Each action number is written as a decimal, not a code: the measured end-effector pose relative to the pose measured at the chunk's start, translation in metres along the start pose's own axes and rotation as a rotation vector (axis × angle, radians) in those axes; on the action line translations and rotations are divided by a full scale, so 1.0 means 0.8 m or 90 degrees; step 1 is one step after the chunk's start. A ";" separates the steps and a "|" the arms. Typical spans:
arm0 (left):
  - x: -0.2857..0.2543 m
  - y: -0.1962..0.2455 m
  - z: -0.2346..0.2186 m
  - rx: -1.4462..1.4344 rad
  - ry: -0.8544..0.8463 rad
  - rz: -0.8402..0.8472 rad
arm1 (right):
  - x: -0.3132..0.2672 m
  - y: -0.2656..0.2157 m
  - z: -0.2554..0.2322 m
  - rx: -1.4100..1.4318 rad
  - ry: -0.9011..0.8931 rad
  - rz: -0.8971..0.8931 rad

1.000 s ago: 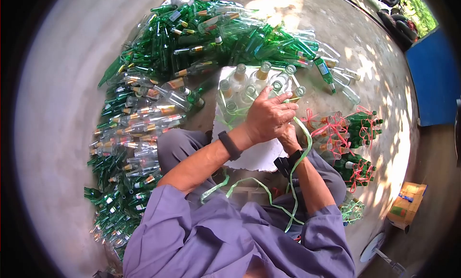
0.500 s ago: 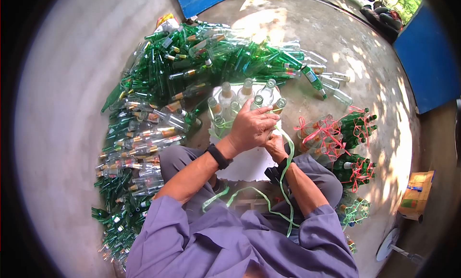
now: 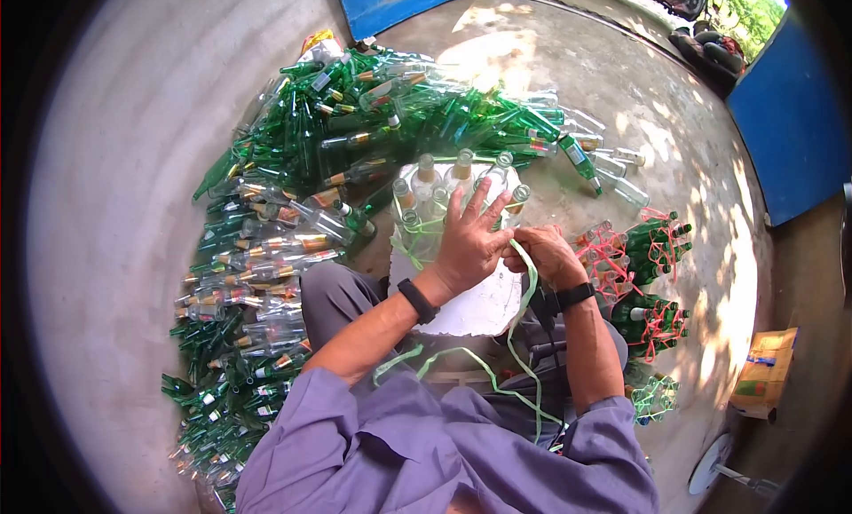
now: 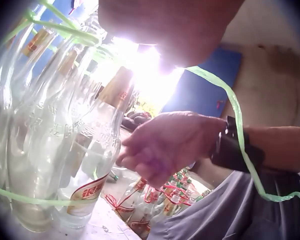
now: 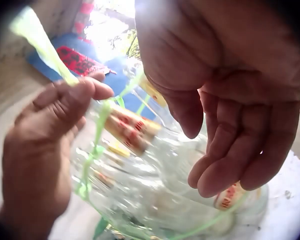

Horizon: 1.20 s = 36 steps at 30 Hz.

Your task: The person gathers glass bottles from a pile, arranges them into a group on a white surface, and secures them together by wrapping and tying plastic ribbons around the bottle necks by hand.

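Several clear glass bottles stand upright in a cluster on a white board. Light green plastic ribbon runs around their necks, and another band circles them low down. My left hand is beside the near right bottles, other fingers spread; its thumb and forefinger pinch the ribbon in the right wrist view. From there the loose ribbon trails down past the right wrist. Just to the right, my right hand hangs with loosely curled fingers and nothing in them.
Green and clear bottles are heaped beyond the board and stacked along the left. Bundles tied with red ribbon stand at the right, near a green-tied bundle. A cardboard box and a fan lie farther right.
My right hand has come out from under the left hand and moved right. The left hand's fingers have spread. The head view has shifted a little.
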<state>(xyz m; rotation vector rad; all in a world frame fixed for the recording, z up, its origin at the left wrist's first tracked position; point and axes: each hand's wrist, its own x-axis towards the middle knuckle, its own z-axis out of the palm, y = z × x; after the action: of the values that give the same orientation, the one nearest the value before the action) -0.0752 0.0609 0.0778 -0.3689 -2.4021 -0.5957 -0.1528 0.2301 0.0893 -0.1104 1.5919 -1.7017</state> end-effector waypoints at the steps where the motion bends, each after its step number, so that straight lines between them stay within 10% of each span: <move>1: -0.003 0.001 0.003 0.044 -0.004 0.001 | 0.040 0.035 -0.037 0.049 -0.057 0.000; 9: -0.014 0.007 0.007 0.059 -0.030 -0.023 | 0.059 0.032 -0.034 0.053 -0.145 0.008; 26: -0.015 0.004 -0.007 0.034 -0.045 -0.034 | 0.077 0.036 -0.033 0.361 -0.042 0.054; 36: 0.007 -0.005 0.003 0.170 -0.050 -0.129 | 0.047 0.015 -0.005 0.234 0.069 -0.010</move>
<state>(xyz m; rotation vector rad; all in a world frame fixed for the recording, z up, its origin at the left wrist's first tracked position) -0.0819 0.0596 0.0783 -0.0342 -2.5717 -0.3450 -0.1747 0.2126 0.0614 0.1565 1.3286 -2.0114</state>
